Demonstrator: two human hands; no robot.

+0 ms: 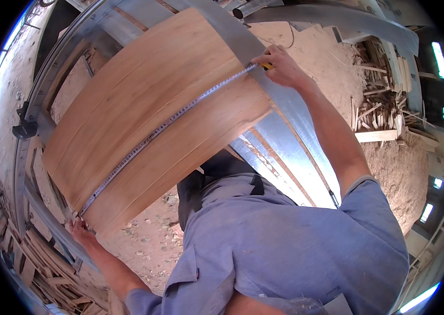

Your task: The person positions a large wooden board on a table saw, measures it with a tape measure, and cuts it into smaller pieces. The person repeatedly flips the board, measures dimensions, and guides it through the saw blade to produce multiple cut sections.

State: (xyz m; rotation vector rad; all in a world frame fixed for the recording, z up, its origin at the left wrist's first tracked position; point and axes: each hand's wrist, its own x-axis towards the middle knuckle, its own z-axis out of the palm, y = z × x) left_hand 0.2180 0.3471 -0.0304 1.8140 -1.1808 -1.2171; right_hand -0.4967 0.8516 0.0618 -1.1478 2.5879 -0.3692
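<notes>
A tape measure point(171, 120) is stretched across a wide wooden panel point(143, 79) made of several boards side by side. At the panel's lower left corner, my left hand point(80, 231) pinches the free end of the blade at the edge. My right hand point(283, 67) grips the yellow and black case at the far right edge, where the blade comes out over a metal surface. The blade lies along the grain, between two board seams. Most of the case is hidden by my right fingers.
The panel rests on a grey metal machine table point(306, 152) with long slots. A metal rail point(35, 100) runs along the left. Piled wood offcuts point(377, 97) and a sawdust heap point(395, 178) lie at right, more scrap strips point(49, 273) at lower left.
</notes>
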